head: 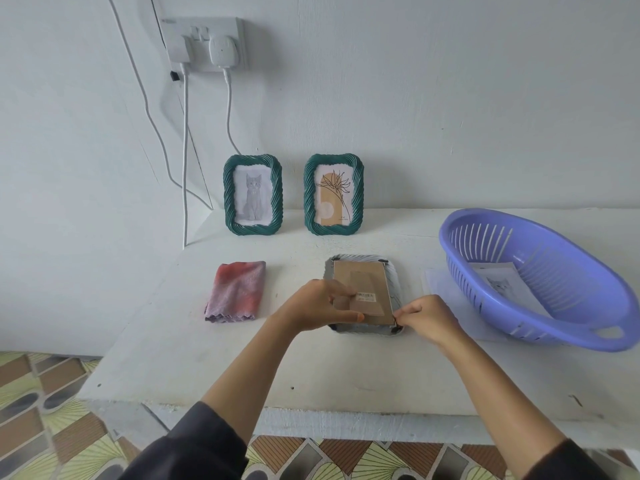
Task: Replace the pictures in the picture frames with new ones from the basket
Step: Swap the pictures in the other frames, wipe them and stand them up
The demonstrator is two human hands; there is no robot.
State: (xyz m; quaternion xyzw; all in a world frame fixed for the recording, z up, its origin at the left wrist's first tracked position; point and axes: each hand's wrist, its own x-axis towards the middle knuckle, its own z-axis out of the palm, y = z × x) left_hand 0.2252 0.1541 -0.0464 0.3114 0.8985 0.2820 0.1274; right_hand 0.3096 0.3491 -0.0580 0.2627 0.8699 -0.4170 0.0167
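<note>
A white picture frame (393, 271) lies face down mid-table, its brown cardboard back (360, 282) up. My left hand (317, 304) grips the back's near left edge, thumb along the bottom. My right hand (427, 318) pinches at the frame's near right corner, by a small black clip. Two green frames stand against the wall: one with a cat picture (252, 195), one with a flower drawing (333, 195). The purple basket (588, 327) at right holds a printed cat picture (498, 277).
A folded red-purple cloth (237, 291) lies left of the face-down frame. A sheet of paper (437, 284) lies partly under the basket. White cables (185, 150) hang from a wall socket (204, 43) at the table's far left. The table's front edge (311, 415) is near me.
</note>
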